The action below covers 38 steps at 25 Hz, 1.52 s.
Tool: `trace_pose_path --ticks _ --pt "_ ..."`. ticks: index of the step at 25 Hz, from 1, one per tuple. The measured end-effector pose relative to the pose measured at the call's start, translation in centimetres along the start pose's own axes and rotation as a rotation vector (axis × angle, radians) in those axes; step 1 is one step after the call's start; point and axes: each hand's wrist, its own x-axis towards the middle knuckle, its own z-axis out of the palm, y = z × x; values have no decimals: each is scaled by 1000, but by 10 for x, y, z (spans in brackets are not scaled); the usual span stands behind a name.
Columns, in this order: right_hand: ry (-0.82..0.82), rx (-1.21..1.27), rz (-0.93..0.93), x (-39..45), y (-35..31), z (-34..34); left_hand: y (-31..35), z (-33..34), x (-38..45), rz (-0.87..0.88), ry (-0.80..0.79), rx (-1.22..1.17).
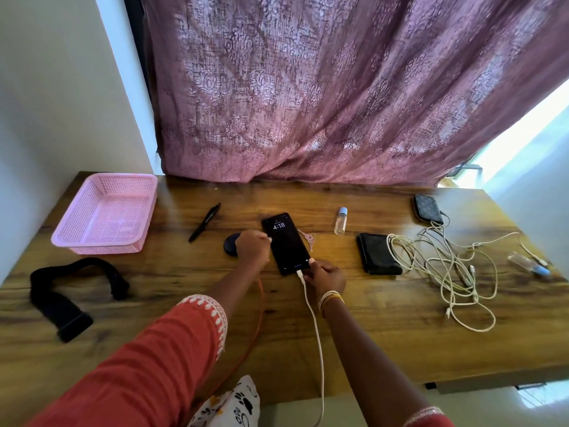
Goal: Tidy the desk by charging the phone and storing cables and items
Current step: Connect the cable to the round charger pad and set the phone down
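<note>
A black phone (286, 243) lies on the wooden desk (184, 288) with its screen lit, showing 4:18. My left hand (253, 248) presses against the phone's left edge. At the phone's bottom end, my right hand (326, 277) pinches the plug of a white charging cable (315, 322); the plug sits in the port. The cable runs down off the desk's front edge. A tangle of white cables (446, 269) lies at the right. An empty pink basket (106, 212) stands at the back left.
On the desk lie a black pen (204, 222), a dark round case (231, 243), keys (308, 240), a small clear bottle (340, 221), a black wallet (378, 253), a patterned pouch (428, 208), another small bottle (528, 264) and a black strap (66, 291). A purple curtain (338, 87) hangs behind.
</note>
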Motion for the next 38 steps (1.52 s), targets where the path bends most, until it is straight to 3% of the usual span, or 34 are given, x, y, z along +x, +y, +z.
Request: trace_pose_path --ticks 2,5,9,11,15,18,22,28,34,38 --pt "10 -220 -34 1 -3 5 -5 -20 -3 306 108 98" --pt "11 -437 -77 1 -7 13 -25 -41 13 479 157 254" --pt "22 -595 -345 -16 -12 31 -42 -58 38 454 -195 444" --pt "-108 -642 -461 -28 -11 49 -39 -66 42 466 -322 496" --pt "-434 -939 -550 -49 -2 78 -36 -77 40 500 -403 571" --pt "-422 -1076 -600 -57 1 86 -38 -80 41 489 -386 563" --pt "-368 -828 -464 -60 0 94 -44 -81 41 299 -360 267" --pt "-401 -958 -497 -62 -1 93 -39 -84 39 150 -368 -21" --pt "-399 -546 -373 -68 -10 88 -49 -88 30 -241 -485 -859" --pt "-348 -523 -448 -85 -13 94 -53 -78 19 -362 -388 -1170"
